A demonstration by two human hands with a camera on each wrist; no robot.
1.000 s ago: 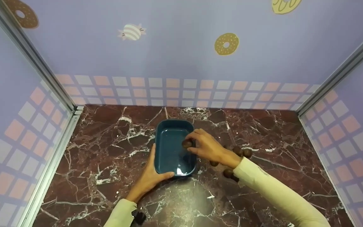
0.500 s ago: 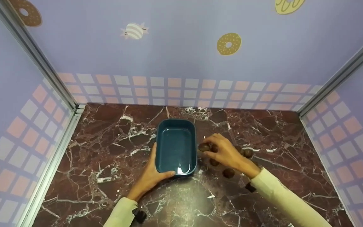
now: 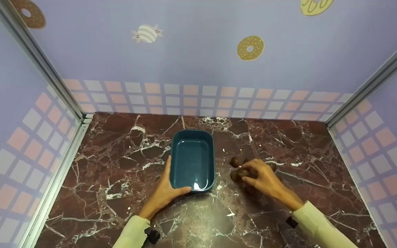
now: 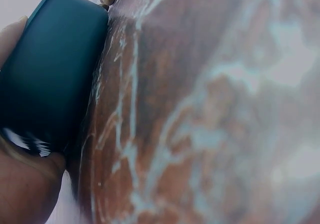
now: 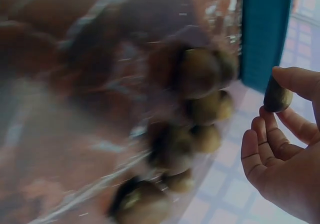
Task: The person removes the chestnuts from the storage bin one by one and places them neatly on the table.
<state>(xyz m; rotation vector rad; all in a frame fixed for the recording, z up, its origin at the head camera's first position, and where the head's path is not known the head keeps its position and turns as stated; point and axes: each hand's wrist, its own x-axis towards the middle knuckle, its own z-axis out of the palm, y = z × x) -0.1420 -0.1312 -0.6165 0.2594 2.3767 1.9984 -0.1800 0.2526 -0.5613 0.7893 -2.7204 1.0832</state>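
Observation:
A deep teal baking dish stands on the marble surface with nothing inside it. My left hand steadies its near-left corner, thumb over the near rim and fingers along the left wall. The left wrist view shows the outer wall of the dish. My right hand is right of the dish, among several round brown nuts that look like chestnuts. In the right wrist view, its thumb and fingers pinch one chestnut-like nut, dark on one side. The hand partly hides the group in the head view.
The dark red marble surface has white veins. A lilac wall closes the back, with side walls at left and right joined by metal strips. Black wrist cameras sit on both sleeves.
My right hand has moved from over the dish, to the right and nearer, carrying a chestnut-like nut to the group. My left hand and the dish stay in place.

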